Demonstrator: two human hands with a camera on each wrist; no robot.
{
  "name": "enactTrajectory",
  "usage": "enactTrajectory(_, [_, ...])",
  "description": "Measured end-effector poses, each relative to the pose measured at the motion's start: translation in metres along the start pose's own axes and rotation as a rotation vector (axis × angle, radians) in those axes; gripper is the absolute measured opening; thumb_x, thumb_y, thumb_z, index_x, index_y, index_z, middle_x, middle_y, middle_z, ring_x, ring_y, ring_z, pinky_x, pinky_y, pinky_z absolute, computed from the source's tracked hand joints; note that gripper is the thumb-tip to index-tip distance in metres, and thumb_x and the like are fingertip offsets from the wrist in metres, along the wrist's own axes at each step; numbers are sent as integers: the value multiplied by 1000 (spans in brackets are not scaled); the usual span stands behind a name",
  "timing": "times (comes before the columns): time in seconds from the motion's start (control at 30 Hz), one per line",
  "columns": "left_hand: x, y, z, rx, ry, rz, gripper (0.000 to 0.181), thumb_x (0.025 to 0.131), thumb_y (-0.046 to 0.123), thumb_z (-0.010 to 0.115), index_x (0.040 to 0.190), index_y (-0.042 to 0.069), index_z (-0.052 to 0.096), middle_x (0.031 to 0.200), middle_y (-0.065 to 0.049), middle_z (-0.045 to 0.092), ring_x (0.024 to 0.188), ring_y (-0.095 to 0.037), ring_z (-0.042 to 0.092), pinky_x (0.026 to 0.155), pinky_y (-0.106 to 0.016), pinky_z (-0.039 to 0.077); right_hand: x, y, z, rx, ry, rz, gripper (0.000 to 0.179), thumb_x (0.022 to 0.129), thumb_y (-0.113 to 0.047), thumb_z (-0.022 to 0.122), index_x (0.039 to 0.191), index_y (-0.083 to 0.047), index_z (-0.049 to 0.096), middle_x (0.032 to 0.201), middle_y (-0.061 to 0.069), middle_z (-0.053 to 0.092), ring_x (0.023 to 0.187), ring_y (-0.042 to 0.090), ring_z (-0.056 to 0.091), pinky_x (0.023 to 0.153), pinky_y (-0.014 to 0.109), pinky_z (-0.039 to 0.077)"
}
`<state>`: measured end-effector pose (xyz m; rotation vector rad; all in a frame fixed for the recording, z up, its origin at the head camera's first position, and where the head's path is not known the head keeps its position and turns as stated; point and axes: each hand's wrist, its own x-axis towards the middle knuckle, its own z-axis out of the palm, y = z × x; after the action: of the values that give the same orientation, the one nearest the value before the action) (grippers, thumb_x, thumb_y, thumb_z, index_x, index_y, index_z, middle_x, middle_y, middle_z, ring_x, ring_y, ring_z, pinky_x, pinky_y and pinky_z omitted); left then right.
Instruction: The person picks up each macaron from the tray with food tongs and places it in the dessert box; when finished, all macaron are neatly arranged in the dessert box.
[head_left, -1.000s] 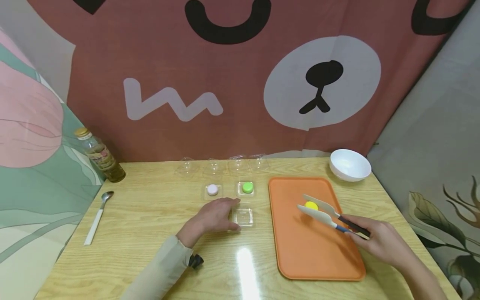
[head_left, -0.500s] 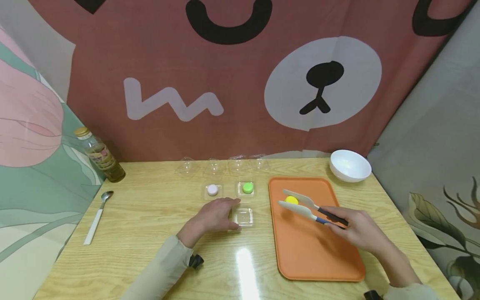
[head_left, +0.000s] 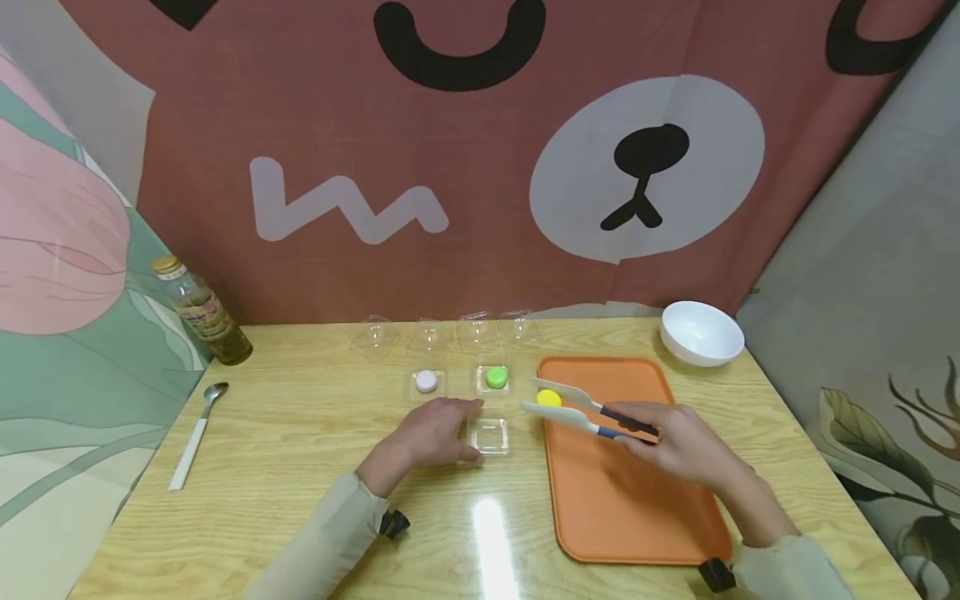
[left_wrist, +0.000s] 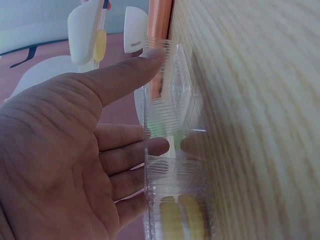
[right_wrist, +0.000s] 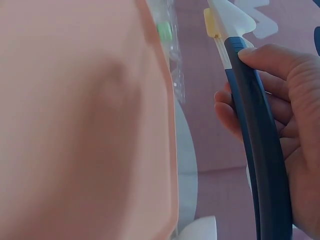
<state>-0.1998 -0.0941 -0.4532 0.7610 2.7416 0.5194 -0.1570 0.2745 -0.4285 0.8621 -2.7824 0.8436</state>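
My right hand [head_left: 675, 437] grips a pair of tongs [head_left: 564, 414] with pale flat tips and dark handles. Between the tips is a yellow macaron [head_left: 548, 397], held above the left edge of the orange tray [head_left: 637, 517]. My left hand [head_left: 427, 435] steadies a clear plastic box [head_left: 491, 437], thumb and fingertips at its sides; nothing shows inside it. In the left wrist view, another clear box beside that hand contains a yellowish macaron [left_wrist: 182, 217], which the hand hides in the head view. A white macaron [head_left: 426, 381] and a green macaron [head_left: 497, 377] sit in boxes behind.
Several clear lids [head_left: 430, 335] line the table's back edge. A white bowl [head_left: 702, 333] stands at the back right. At the left are a bottle [head_left: 206, 317] with a gold cap and a spoon [head_left: 197, 437]. A printed cloth [head_left: 337, 275] hangs behind the table.
My right hand has carried the tongs and yellow macaron leftward, from over the tray's middle to its left edge. My left hand has stayed at the clear box.
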Motion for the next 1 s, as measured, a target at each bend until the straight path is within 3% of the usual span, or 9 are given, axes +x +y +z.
enactTrajectory(0.37, [2,1,3,15,4,-12,87,75,53,86,148,15,54,134,-3,68,115,-25,66,95,-41,55,19,-9,18,33,-39,-83,41,87,-12,80,128,-13,71,115,5,77,94,21,77,71,31,64])
enactTrajectory(0.77, [3,1,3,48,14,-4,88,74,55,85,147,18,54,133,-1,69,112,-23,66,95,-40,55,27,-13,29,9,-102,-107,40,89,-16,79,128,-16,71,109,3,78,88,13,74,70,29,61])
enactTrajectory(1.0, [1,0,3,83,1,8,87,74,57,84,148,20,54,127,3,71,95,-13,60,83,-33,53,28,-12,35,2,-118,-150,39,89,-15,78,127,-12,71,106,4,78,85,13,74,64,23,56])
